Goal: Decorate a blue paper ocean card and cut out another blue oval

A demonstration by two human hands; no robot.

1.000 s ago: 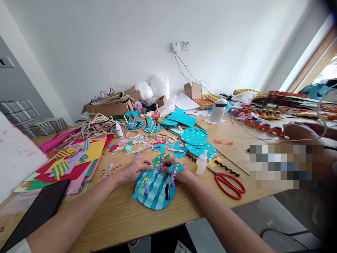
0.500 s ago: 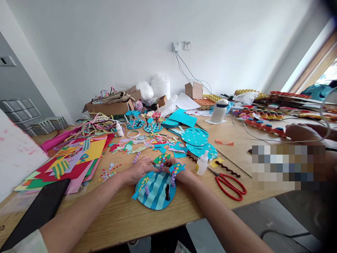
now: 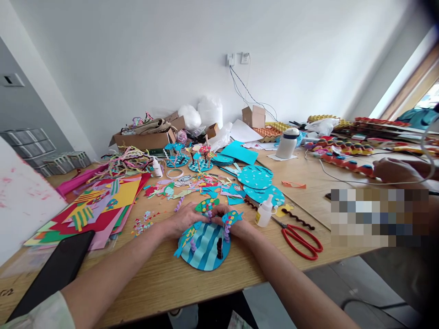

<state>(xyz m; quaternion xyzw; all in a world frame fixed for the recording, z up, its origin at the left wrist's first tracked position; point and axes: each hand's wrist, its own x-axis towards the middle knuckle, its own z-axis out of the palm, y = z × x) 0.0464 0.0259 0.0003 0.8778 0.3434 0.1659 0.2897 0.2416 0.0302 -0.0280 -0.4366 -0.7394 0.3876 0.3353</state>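
A round blue disc with pale wavy stripes [image 3: 202, 253] lies near the table's front edge. Spotted paper fish stand on it on purple twisted stems: a green one [image 3: 206, 205] at the back, a blue one [image 3: 232, 218] at the right, another [image 3: 188, 235] at the left. A dark brown fuzzy piece [image 3: 220, 248] stands on its right part. My left hand [image 3: 183, 219] is closed at the disc's back left edge, by the green fish. Behind the fish, my right hand [image 3: 228, 217] is closed near the purple stem. The fish partly hide the fingertips of both hands.
Right of the disc are a glue bottle [image 3: 264, 212] and red scissors [image 3: 302, 240]. A black phone [image 3: 53, 269] and coloured paper [image 3: 130, 192] lie left. Paper scraps [image 3: 192, 185] and blue discs [image 3: 255, 177] lie behind. Another person's hand [image 3: 398, 170] is at the right.
The view has shifted slightly. Both my hands stay at the back of the striped disc, with only small finger movement.
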